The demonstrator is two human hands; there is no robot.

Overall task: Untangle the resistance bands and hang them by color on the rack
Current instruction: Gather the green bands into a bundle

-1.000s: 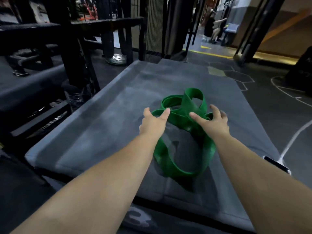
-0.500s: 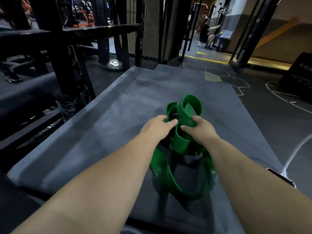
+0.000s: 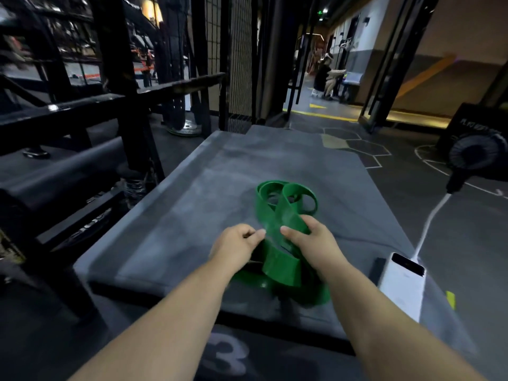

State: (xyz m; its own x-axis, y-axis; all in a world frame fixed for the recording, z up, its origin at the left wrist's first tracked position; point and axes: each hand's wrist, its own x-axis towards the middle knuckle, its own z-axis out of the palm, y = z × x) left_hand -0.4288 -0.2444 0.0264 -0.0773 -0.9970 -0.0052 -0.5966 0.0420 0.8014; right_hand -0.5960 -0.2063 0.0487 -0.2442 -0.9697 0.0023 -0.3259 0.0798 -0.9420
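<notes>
Two bare hands meet over a tangled green flat rubber resistance band (image 3: 286, 204), which lies on a grey padded platform (image 3: 192, 204). The left hand (image 3: 236, 243) has its fingers curled and pinches the edge of a raised strip of the band between thumb and forefinger. The right hand (image 3: 310, 240) grasps the same strip from the other side, thumb on top. The far loops rest on the platform and the near loops lie under the wrists. A white rectangular device (image 3: 401, 281) with a white cable (image 3: 431, 218) lies just beside the right forearm. A black metal rack (image 3: 121, 111) stands to the left.
</notes>
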